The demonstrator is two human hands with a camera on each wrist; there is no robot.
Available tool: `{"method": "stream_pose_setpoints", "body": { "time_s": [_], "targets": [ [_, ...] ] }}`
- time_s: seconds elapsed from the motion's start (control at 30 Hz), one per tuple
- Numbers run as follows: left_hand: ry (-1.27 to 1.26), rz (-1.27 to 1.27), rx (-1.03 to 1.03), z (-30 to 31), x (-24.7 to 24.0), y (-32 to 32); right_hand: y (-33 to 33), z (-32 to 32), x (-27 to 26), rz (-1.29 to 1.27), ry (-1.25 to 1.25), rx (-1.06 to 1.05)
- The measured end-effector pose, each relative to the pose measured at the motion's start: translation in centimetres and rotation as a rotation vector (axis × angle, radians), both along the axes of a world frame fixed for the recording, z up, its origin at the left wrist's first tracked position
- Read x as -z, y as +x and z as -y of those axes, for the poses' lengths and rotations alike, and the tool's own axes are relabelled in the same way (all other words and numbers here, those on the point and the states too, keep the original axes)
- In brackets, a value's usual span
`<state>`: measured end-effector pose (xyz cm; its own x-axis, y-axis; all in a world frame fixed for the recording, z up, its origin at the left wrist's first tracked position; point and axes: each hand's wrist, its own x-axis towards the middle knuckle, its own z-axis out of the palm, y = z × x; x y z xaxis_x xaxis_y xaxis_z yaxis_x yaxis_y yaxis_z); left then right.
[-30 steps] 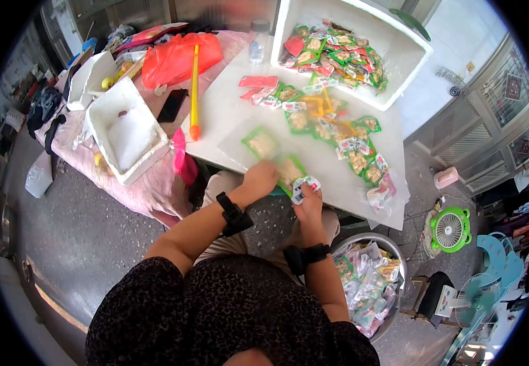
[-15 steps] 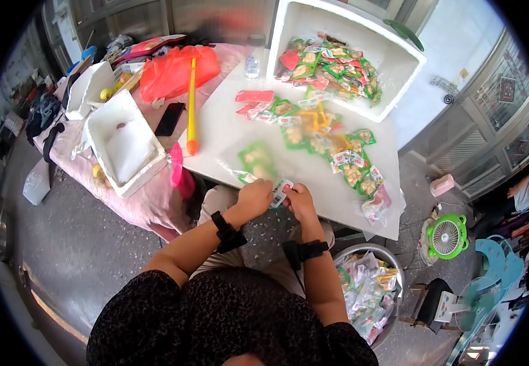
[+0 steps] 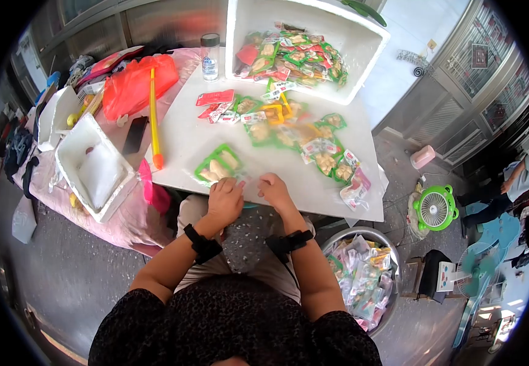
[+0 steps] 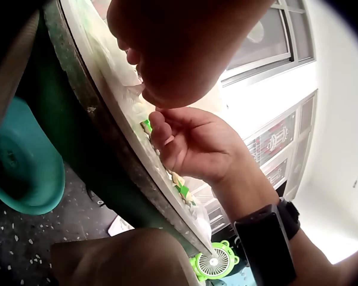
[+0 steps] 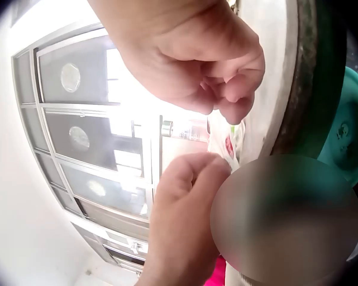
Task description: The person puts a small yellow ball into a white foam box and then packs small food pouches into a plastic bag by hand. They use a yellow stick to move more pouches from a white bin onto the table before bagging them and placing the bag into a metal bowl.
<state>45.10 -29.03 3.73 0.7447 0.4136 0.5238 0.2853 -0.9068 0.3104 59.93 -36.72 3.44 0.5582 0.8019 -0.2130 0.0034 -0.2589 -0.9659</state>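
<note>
A clear plastic bag with pale food pieces in a green-edged tray (image 3: 219, 163) lies at the table's near edge, in the head view. My left hand (image 3: 226, 200) is at its near end, its thumb and fingers pinching the clear plastic. To the right, my right hand (image 3: 275, 190) is held close over the edge, a short gap from the left. In the right wrist view the right hand's curled fingers (image 5: 235, 89) show nothing between them. Farther up the table are several green-edged food packs (image 3: 325, 161) and red-and-white packets (image 3: 215, 97).
A white foam box (image 3: 362, 67) full of packs stands at the back. Below the table's right side is a metal basin (image 3: 397, 268) of packets. Left are a yellow stick (image 3: 154, 116), a phone (image 3: 135, 135) and a foam tray (image 3: 103, 174). A person's legs (image 3: 487, 207) show at right.
My right hand, earlier holding a white-labelled packet, has moved away from the left hand, and the label no longer shows. The food bag now lies by the left hand. The head view has shifted right.
</note>
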Motion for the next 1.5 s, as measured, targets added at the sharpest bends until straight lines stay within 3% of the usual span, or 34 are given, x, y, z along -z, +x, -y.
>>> {"method": "stream_pose_setpoints", "body": {
  "time_s": [0.07, 0.13, 0.3, 0.4, 0.5, 0.6, 0.63, 0.7, 0.77, 0.8, 0.87, 0.93, 1.03, 1.13, 1.23, 1.33, 1.43, 1.5],
  "targets": [
    [-0.006, -0.039, 0.016, -0.2, 0.7, 0.1, 3.5, 0.5, 0.6, 0.627, 0.140, 0.157],
    [-0.019, -0.083, 0.014, -0.3, 1.5, 0.3, 7.6, 0.8, 0.4, 1.041, 0.147, 0.401],
    [-0.031, -0.154, -0.002, -0.2, 2.4, 0.3, 14.0, 0.2, -2.2, 0.923, -0.354, 0.522],
    [-0.017, -0.136, -0.003, -0.2, 2.5, 0.3, 17.2, -3.3, 1.4, 0.768, -0.486, 0.296],
    [-0.026, -0.136, 0.011, -0.2, 2.4, 0.3, 12.3, -4.2, 0.7, 1.223, -0.314, 0.339],
    [-0.017, -0.148, 0.007, -0.3, 2.5, 0.4, 11.2, -4.7, 0.2, 1.136, -0.279, 0.116],
    [-0.020, -0.153, 0.007, -0.2, 2.5, 0.4, 10.5, -4.1, -1.5, 1.103, -0.166, 0.055],
    [-0.025, -0.161, 0.003, -0.2, 2.5, 0.4, 13.1, -4.3, -0.2, 0.956, -0.083, 0.100],
    [-0.030, -0.157, 0.004, -0.3, 2.6, 0.4, 16.0, -3.6, 0.3, 0.961, -0.134, 0.285],
    [-0.032, -0.155, 0.001, -0.3, 2.7, 0.4, 17.4, -2.8, 0.2, 1.033, -0.228, 0.450],
    [-0.042, -0.151, 0.006, -0.4, 2.9, 0.3, 19.1, -1.1, -0.8, 1.034, -0.463, 0.585],
    [-0.047, -0.147, 0.006, -0.5, 2.8, 0.3, 21.7, -0.2, 0.7, 0.964, -0.567, 0.575],
    [-0.061, -0.139, 0.009, -0.4, 2.7, 0.3, 24.0, -0.1, 1.6, 0.927, -0.573, 0.396],
    [-0.082, -0.127, 0.012, -0.3, 2.4, 0.1, 24.7, -0.4, 1.1, 0.712, -0.639, 0.400],
    [-0.081, -0.105, 0.021, -0.3, 2.4, 0.0, 24.3, 0.6, 1.4, 0.192, -0.299, 0.377],
    [-0.085, -0.104, 0.023, -0.3, 2.2, -0.1, 21.6, 1.7, -1.2, 0.012, -0.066, 0.515],
    [-0.101, -0.098, 0.022, -0.4, 1.8, 0.0, 22.1, 3.2, -0.8, 0.066, 0.217, 0.534],
    [-0.108, -0.080, 0.015, -0.5, 2.3, -0.1, 19.8, 5.3, -3.5, 0.172, 0.199, 0.594]
  ]
}}
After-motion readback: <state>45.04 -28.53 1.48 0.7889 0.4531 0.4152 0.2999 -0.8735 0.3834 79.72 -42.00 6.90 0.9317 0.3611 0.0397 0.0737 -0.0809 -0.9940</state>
